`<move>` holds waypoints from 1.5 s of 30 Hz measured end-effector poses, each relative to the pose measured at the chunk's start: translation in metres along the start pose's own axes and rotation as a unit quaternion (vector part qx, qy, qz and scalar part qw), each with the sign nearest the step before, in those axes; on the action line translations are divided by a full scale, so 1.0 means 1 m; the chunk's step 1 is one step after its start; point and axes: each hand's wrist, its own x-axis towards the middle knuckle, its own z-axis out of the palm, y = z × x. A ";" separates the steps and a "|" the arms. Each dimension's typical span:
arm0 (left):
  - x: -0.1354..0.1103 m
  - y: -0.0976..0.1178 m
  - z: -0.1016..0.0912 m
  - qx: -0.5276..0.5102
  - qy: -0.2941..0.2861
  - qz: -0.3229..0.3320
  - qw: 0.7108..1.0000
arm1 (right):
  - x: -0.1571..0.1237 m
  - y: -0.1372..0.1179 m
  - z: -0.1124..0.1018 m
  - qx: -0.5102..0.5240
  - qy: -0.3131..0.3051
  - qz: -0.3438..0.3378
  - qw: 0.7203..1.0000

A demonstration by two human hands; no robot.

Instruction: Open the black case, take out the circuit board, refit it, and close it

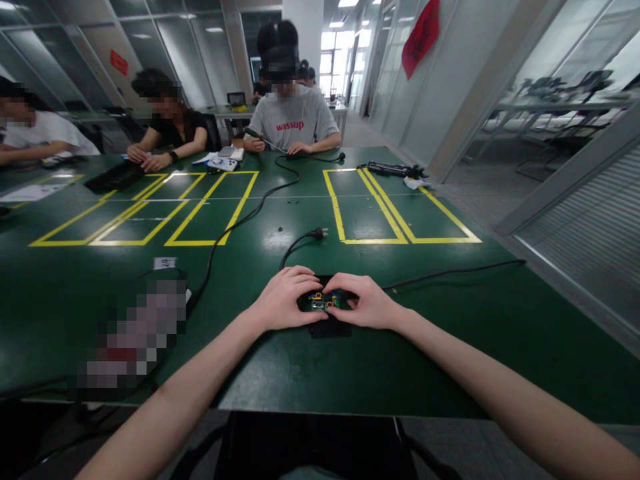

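My left hand [286,299] and my right hand [371,300] face each other over the near middle of the table. Between them is a small green circuit board [319,305] with copper coils and colored wires. Fingers and thumbs of both hands close on its two sides. Under the board lies a black plastic housing [330,331], partly covered by my hands. A black power cord with a plug [320,233] curves out just beyond my left hand. Another black cable [455,271] runs rightward from near my right hand.
The green table [280,373] carries yellow tape outlines [373,241]. A blurred-out object [137,333] lies at left beside a long black cord [260,205]. A folded black tripod [395,171] is at the far right. Across the table, several people [295,117] work with their hands.
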 end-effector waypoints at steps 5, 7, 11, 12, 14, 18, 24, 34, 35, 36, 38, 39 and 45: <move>0.002 -0.001 -0.002 -0.027 0.012 0.012 0.999 | 0.000 0.005 0.001 -0.013 -0.003 0.018 1.000; 0.002 -0.002 -0.003 -0.036 0.020 0.017 0.999 | 0.000 0.006 0.001 -0.014 -0.001 0.008 1.000; 0.001 -0.003 -0.007 -0.042 0.030 0.017 0.999 | 0.001 0.006 -0.002 -0.046 0.001 -0.012 0.999; 0.000 -0.004 -0.008 -0.037 0.031 0.010 0.999 | 0.001 0.006 -0.004 -0.056 -0.001 -0.019 0.998; -0.001 -0.005 -0.010 -0.023 0.029 -0.005 0.999 | 0.001 0.007 -0.009 -0.071 -0.008 -0.032 0.997; -0.003 -0.009 -0.011 -0.021 0.002 -0.024 1.000 | -0.001 0.011 -0.016 -0.076 -0.027 -0.025 0.996; -0.003 -0.009 -0.009 -0.031 -0.006 -0.030 0.999 | -0.002 0.014 -0.015 -0.078 -0.046 0.004 0.996; -0.004 -0.008 -0.009 -0.044 -0.007 -0.041 0.998 | -0.002 0.012 -0.019 -0.050 -0.068 0.026 0.996; -0.004 -0.008 -0.009 -0.047 -0.007 -0.043 0.998 | -0.003 0.012 -0.020 -0.047 -0.070 0.027 0.996; -0.004 -0.008 -0.008 -0.049 -0.006 -0.045 0.998 | -0.003 0.012 -0.020 -0.045 -0.073 0.030 0.996; -0.004 -0.008 -0.008 -0.057 -0.003 -0.050 0.997 | -0.003 0.012 -0.020 -0.044 -0.077 0.037 0.995; -0.004 -0.009 -0.008 -0.060 -0.002 -0.052 0.997 | -0.003 0.013 -0.020 -0.044 -0.078 0.042 0.995; -0.004 -0.010 -0.009 -0.060 -0.004 -0.060 0.996 | -0.002 0.010 -0.023 -0.036 -0.086 0.054 0.994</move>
